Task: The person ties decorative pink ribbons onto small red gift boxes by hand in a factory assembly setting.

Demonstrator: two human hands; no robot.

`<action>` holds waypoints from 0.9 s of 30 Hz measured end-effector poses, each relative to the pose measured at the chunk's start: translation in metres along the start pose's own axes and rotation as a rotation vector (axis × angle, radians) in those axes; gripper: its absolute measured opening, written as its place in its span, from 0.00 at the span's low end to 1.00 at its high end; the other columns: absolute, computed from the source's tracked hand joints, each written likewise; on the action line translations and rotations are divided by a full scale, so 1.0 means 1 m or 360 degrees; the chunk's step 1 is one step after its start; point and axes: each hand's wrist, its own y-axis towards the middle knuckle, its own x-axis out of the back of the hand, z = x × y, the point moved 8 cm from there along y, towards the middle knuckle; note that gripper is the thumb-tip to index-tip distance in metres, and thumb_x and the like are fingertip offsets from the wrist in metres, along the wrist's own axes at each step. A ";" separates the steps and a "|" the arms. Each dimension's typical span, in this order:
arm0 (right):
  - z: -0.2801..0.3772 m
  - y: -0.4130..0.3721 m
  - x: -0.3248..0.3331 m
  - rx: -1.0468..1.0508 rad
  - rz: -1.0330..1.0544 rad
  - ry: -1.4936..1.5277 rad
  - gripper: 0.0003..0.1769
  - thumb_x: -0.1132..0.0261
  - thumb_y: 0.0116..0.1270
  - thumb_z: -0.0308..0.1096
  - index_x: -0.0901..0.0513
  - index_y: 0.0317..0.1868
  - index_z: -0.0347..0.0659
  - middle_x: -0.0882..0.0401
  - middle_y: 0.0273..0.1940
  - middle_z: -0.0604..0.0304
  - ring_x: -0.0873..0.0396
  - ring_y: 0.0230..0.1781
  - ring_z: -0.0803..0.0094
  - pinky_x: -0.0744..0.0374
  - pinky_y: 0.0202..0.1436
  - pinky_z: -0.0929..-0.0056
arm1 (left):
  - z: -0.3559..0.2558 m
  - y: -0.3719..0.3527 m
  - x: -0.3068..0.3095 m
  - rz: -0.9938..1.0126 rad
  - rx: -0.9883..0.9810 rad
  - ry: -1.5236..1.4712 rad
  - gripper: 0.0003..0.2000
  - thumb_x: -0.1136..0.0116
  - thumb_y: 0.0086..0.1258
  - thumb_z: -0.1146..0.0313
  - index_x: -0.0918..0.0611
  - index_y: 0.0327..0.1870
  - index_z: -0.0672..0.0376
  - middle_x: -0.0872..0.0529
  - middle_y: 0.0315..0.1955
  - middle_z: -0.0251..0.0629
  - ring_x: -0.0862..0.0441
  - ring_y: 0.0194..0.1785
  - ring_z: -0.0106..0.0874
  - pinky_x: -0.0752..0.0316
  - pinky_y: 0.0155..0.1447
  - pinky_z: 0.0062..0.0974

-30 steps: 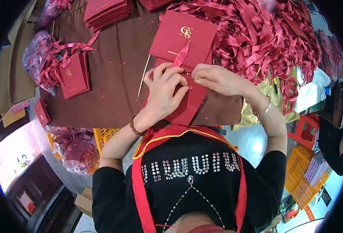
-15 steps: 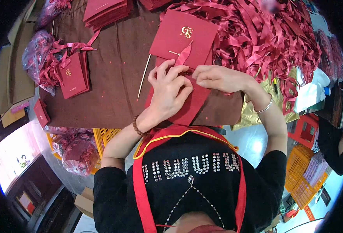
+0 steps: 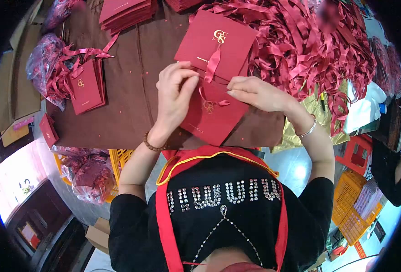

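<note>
Ribbon-threading step, by the look of it. The left hand [image 3: 175,90] is closed, its fingertips pinched on a dark red ribbon [image 3: 212,64] at centre frame. The right hand [image 3: 255,93] is curled over the upper edge of the flat red bag [image 3: 216,120] and seems to pinch it in place. The bag lies at lower centre on the brown cloth [image 3: 127,90], tilted, with its gold emblem facing up and a small ribbon loop on its face. The ribbon runs up across a second bag [image 3: 209,38] just above it. The next move likely needs a steady pull to seat the ribbon while the bag is kept from sliding. A ribbon heap [image 3: 318,45] fills the upper right.
</note>
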 end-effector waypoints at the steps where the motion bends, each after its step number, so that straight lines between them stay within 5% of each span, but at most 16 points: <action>1: -0.001 -0.001 0.000 -0.0025 -0.0014 0.0057 0.15 0.48 0.70 0.35 0.27 0.35 0.27 0.27 0.38 0.53 0.27 0.39 0.64 0.29 0.45 0.72 | 0.011 -0.002 0.002 -0.0020 0.0074 -0.0234 0.05 0.44 0.63 0.74 0.21 0.39 0.60 0.21 0.41 0.38 0.25 0.47 0.31 0.31 0.50 0.26; 3: -0.004 -0.003 -0.001 -0.0048 -0.0024 0.0113 0.15 0.47 0.70 0.35 0.27 0.35 0.27 0.28 0.37 0.53 0.27 0.39 0.65 0.29 0.45 0.72 | 0.043 -0.018 -0.005 0.0060 0.0646 -0.0746 0.07 0.45 0.64 0.76 0.22 0.42 0.62 0.21 0.37 0.37 0.25 0.41 0.24 0.30 0.45 0.20; 9: 0.005 -0.003 0.004 0.0016 -0.0150 0.0341 0.16 0.43 0.67 0.37 0.28 0.31 0.29 0.28 0.34 0.55 0.29 0.36 0.67 0.30 0.41 0.73 | 0.038 -0.027 -0.001 0.0136 0.0549 -0.0485 0.10 0.44 0.63 0.76 0.24 0.45 0.65 0.23 0.33 0.35 0.26 0.37 0.23 0.30 0.43 0.20; 13: 0.016 -0.005 -0.003 -0.0149 -0.0115 -0.0191 0.17 0.38 0.63 0.41 0.26 0.32 0.32 0.28 0.33 0.56 0.28 0.34 0.65 0.30 0.37 0.70 | 0.030 -0.025 0.001 0.0093 0.0257 -0.0158 0.14 0.42 0.60 0.76 0.25 0.47 0.64 0.23 0.34 0.39 0.26 0.35 0.28 0.29 0.43 0.23; 16: 0.016 -0.005 -0.002 -0.0136 -0.0274 -0.0202 0.16 0.41 0.66 0.40 0.26 0.40 0.33 0.26 0.36 0.51 0.25 0.39 0.58 0.27 0.42 0.65 | 0.029 -0.024 0.003 0.0128 0.0440 -0.0245 0.16 0.41 0.60 0.76 0.26 0.49 0.63 0.22 0.35 0.39 0.25 0.38 0.30 0.29 0.45 0.25; 19: 0.015 -0.003 -0.003 -0.0023 -0.0291 -0.0184 0.12 0.44 0.68 0.34 0.26 0.43 0.33 0.27 0.41 0.53 0.26 0.45 0.62 0.28 0.49 0.70 | 0.039 -0.022 0.010 0.0132 0.0645 -0.0320 0.13 0.40 0.59 0.74 0.24 0.46 0.62 0.21 0.35 0.39 0.25 0.39 0.33 0.29 0.45 0.28; 21: 0.014 0.001 -0.003 -0.0006 -0.0291 -0.0151 0.11 0.45 0.68 0.33 0.26 0.42 0.32 0.27 0.43 0.53 0.26 0.46 0.61 0.28 0.50 0.70 | 0.020 -0.004 0.023 0.0079 0.0071 0.0115 0.09 0.40 0.60 0.72 0.21 0.40 0.62 0.21 0.33 0.40 0.24 0.34 0.34 0.29 0.41 0.29; 23: 0.019 0.006 -0.004 0.0016 -0.0288 -0.0126 0.10 0.45 0.68 0.32 0.26 0.42 0.32 0.27 0.44 0.52 0.26 0.48 0.61 0.29 0.52 0.70 | 0.011 0.010 0.030 -0.0006 0.0001 0.0105 0.05 0.42 0.62 0.72 0.20 0.32 0.64 0.23 0.29 0.38 0.25 0.36 0.31 0.30 0.42 0.25; 27: 0.038 0.010 -0.012 0.0000 -0.0193 -0.0243 0.10 0.47 0.69 0.32 0.27 0.40 0.32 0.27 0.45 0.52 0.27 0.49 0.58 0.29 0.53 0.67 | -0.010 0.028 0.021 0.0245 -0.0060 0.0555 0.13 0.38 0.59 0.60 0.20 0.23 0.61 0.23 0.21 0.39 0.26 0.31 0.39 0.33 0.36 0.34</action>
